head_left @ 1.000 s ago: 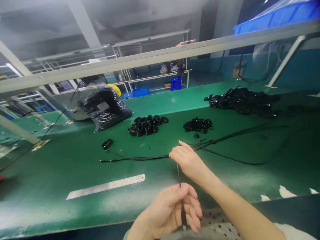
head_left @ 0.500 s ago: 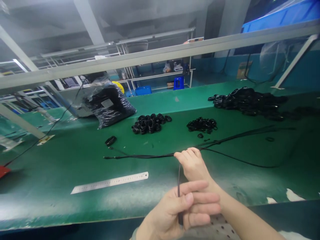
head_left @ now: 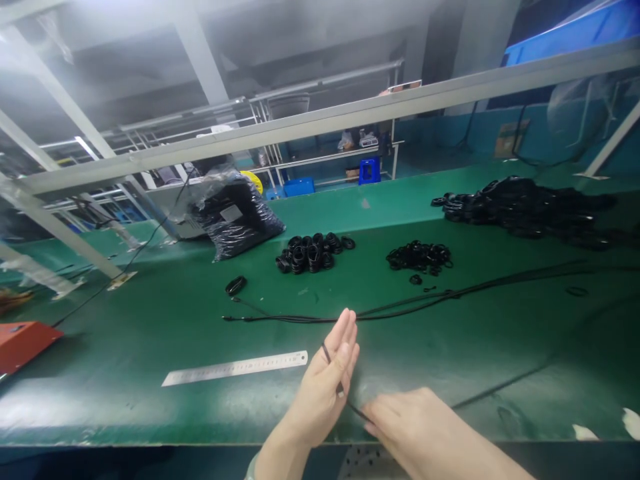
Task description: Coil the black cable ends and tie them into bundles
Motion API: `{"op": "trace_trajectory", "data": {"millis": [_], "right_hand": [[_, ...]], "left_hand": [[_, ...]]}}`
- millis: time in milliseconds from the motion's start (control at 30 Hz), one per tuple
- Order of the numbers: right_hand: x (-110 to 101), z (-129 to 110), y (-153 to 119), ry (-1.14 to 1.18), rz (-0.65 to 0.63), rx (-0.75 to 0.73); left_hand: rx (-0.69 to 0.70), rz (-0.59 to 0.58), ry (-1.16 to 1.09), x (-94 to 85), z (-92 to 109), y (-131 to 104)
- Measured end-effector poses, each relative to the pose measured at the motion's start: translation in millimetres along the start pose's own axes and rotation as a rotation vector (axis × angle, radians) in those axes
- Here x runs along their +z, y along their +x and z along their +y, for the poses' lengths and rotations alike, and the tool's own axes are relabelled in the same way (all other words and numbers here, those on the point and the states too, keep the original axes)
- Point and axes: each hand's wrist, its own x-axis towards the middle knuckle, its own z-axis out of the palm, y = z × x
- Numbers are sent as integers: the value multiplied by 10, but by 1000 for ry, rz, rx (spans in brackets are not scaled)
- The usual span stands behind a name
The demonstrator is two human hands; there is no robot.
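From where I stand, the green table (head_left: 125, 347) is the biggest thing here, with a wide heap of black coils (head_left: 525, 203) at its far right and a plastic bag (head_left: 245, 223) at the back left. Nearer in lie long cables (head_left: 295, 320), a cluster of coils (head_left: 313, 255) and a metal ruler (head_left: 240, 367).

Then the hands: the left hand (head_left: 320, 393) has straight fingers and a flat palm, its thumb laid over a black cable (head_left: 357, 412); the right hand (head_left: 405, 423) is blurred, but its grip looks closed, the cable pinched at the fingertips. I'd say this handling wants light, even tension and a firm left thumb, so the length stays free of kinks and its end doesn't slip.

The cable runs across the left palm, bridges the short gap to the right fingertips, and seems to trail on past that hand to the right. Smallest of all, what looks like a plug end (head_left: 340, 389) sits just beside the left thumb
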Motion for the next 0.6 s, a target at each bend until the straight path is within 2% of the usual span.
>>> {"op": "trace_trajectory", "data": {"millis": [167, 267, 367, 467, 600], "right_hand": [[-295, 170, 139, 32, 253, -69], [-408, 326, 262, 173, 242, -64], [-386, 453, 363, 338, 255, -31], [-295, 472, 439, 567, 300, 112], [-172, 389, 493, 964, 234, 453]], "left_hand": [[-161, -96, -22, -40, -104, -89], [-212, -207, -34, -27, -109, -131], [-303, -327, -40, 1, -66, -154], [-357, -385, -53, 34, -38, -161], [-334, -376, -173, 53, -83, -135]]}}
